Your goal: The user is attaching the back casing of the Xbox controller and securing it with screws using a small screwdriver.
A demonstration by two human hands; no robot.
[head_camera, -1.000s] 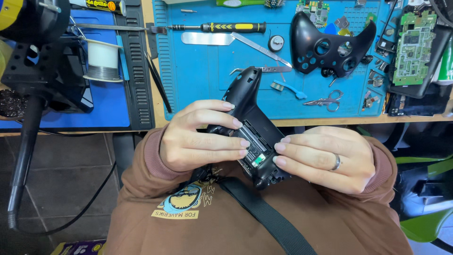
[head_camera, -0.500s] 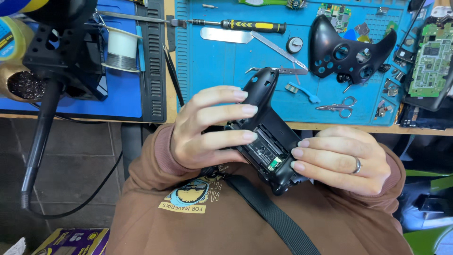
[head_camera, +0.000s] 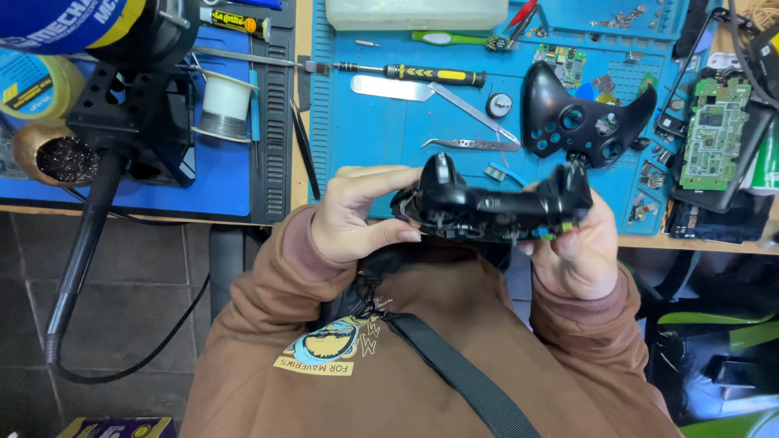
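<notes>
Below, seen from a head camera looking down, a person in a brown sweatshirt sat at a wooden workbench point(head_camera: 302, 122) and held a black, partly opened game controller body point(head_camera: 491, 207) in the air just in front of the bench edge, above their lap. Their left hand point(head_camera: 357, 212) gripped its left handle, thumb underneath, and their right hand point(head_camera: 578, 243) clasped its right handle. On the bench lay a blue silicone work mat point(head_camera: 381, 122) carrying a yellow-and-black screwdriver point(head_camera: 422, 74), a flat metal pry tool point(head_camera: 389, 88), steel tweezers point(head_camera: 469, 145) and a separate black controller faceplate point(head_camera: 586, 118). A green circuit board point(head_camera: 714, 122) sat at the far right. A spool of solder wire point(head_camera: 225, 104) stood on a second blue mat to the left. Grey floor tiles point(head_camera: 122, 324) showed beneath the bench.
</notes>
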